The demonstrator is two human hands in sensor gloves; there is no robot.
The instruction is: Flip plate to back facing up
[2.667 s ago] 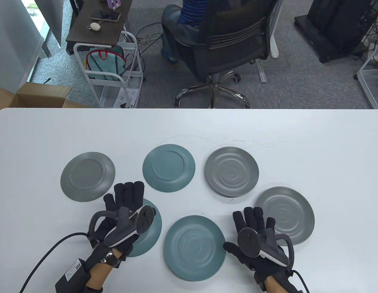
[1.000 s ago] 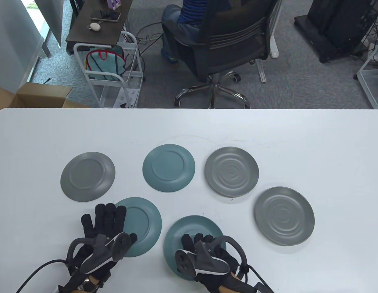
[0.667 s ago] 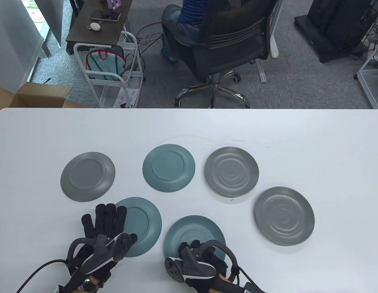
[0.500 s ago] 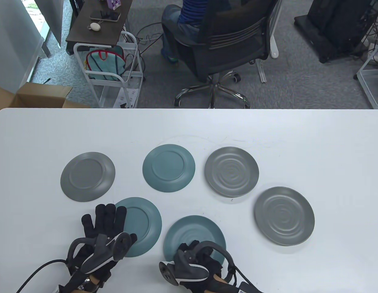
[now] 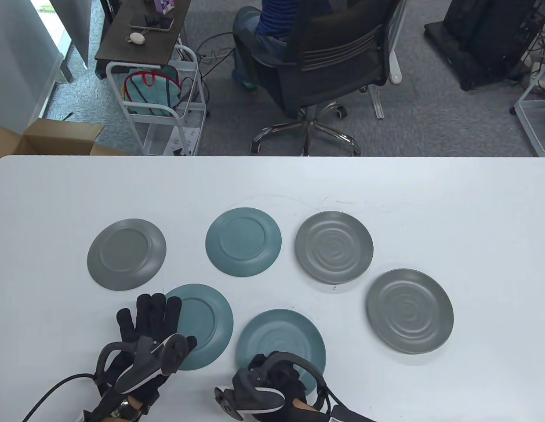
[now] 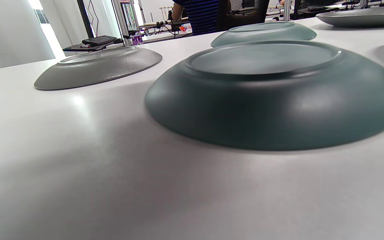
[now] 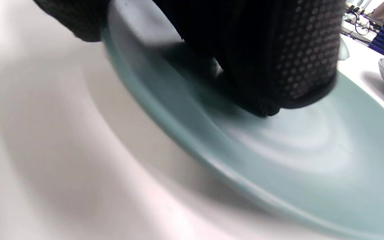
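Looking down in the table view, the right hand (image 5: 272, 380) has drawn back toward the near edge of the white table (image 5: 430, 198) since a second ago, when it lay further up on the teal plate (image 5: 283, 340); now its curled fingers grip only that plate's near rim. The plate's far edge sits slightly further from the table edge than half a second ago, and its rippled face is up, so it is not yet turned over. It lies near the table's front edge, just right of the overturned teal plate (image 5: 204, 323), and well left of a gray plate (image 5: 409, 311) with its face up. The left hand (image 5: 143, 327) has stayed put for the last second, fingers spread flat, its tips lying over that overturned plate's left edge.

The left wrist view shows the overturned plate (image 6: 275, 93) close up, its foot ring upward, flat on the table.

In the right wrist view the gloved fingers (image 7: 278, 60) press on the teal plate (image 7: 295, 150) from above; its near rim looks lifted off the table, though the picture is blurred.
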